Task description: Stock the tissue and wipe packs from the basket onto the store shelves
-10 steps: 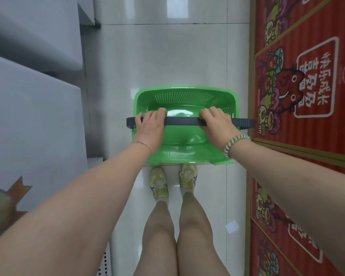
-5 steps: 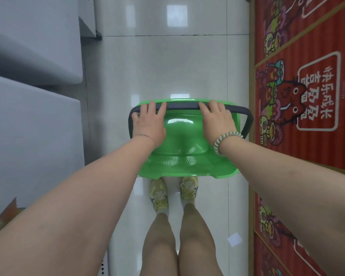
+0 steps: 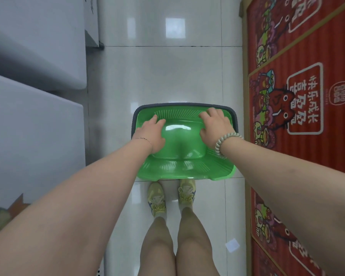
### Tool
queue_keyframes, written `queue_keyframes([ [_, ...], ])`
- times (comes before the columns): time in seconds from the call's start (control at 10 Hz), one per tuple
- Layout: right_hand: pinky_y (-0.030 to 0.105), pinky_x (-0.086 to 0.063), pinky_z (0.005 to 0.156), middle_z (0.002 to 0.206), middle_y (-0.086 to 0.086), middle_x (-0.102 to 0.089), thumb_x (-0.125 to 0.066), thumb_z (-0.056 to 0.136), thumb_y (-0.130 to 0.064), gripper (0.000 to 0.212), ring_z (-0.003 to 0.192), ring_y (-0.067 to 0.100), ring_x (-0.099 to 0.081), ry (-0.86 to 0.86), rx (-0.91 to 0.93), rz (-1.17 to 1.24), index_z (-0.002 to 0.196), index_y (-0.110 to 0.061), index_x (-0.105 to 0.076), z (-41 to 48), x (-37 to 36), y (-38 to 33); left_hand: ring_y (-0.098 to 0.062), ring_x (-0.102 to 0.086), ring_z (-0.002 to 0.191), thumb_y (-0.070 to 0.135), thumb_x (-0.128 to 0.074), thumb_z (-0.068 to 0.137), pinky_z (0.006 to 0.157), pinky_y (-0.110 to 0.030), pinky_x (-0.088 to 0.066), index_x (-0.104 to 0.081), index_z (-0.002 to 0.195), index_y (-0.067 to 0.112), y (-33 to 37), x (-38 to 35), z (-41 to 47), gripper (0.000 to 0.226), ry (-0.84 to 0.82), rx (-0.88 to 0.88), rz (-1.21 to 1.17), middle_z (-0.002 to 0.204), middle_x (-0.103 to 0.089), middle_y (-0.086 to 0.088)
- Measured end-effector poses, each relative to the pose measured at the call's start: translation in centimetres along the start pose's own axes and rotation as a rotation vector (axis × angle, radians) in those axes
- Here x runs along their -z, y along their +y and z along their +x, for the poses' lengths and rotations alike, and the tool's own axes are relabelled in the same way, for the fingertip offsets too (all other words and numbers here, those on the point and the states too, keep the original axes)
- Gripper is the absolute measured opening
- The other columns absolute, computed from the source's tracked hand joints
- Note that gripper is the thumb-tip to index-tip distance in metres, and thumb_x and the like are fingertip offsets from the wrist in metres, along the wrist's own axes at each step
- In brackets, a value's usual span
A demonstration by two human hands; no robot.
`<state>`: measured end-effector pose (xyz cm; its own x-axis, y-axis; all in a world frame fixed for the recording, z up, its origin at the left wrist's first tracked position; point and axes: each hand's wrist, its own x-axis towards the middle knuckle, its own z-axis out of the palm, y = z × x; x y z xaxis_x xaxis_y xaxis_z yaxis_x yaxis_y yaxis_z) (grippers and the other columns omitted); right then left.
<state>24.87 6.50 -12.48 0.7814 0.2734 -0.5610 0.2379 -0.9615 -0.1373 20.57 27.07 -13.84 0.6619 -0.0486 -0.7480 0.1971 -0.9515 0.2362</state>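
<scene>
An empty green plastic basket [image 3: 184, 168] stands on the tiled floor just ahead of my shoes. Its dark grey handle [image 3: 183, 105] lies folded down along the far rim. No tissue or wipe packs show inside it or anywhere else in view. My left hand [image 3: 150, 134] hovers over the left part of the basket's inside, fingers relaxed and holding nothing. My right hand [image 3: 215, 124], with a bead bracelet on the wrist, hovers over the right part near the far rim, fingers loosely bent and empty.
White chest cabinets [image 3: 32, 124] line the left side of the aisle. Red printed cartons [image 3: 307, 100] run along the right. A small scrap of paper [image 3: 232, 245] lies on the floor by my right leg. Glossy floor tiles stretch ahead of the basket.
Both hands gripped the upright handle, swung it down onto the far rim, then let go and now hover over the inside of the basket.
</scene>
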Motion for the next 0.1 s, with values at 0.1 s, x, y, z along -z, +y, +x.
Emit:
queue_keyframes([
  [0.1, 0.042, -0.04, 0.101, 0.133, 0.008, -0.046, -0.052, 0.092, -0.019, 0.041, 0.124, 0.027, -0.04, 0.069, 0.045, -0.032, 0.132, -0.013, -0.048, -0.85, 1.81, -0.43, -0.027, -0.022, 0.147, 0.014, -0.049, 0.094, 0.11, -0.047, -0.035, -0.021, 0.155, 0.031, 0.81, 1.47, -1.45, 0.07, 0.048, -0.024, 0.003, 0.165, -0.007, -0.001],
])
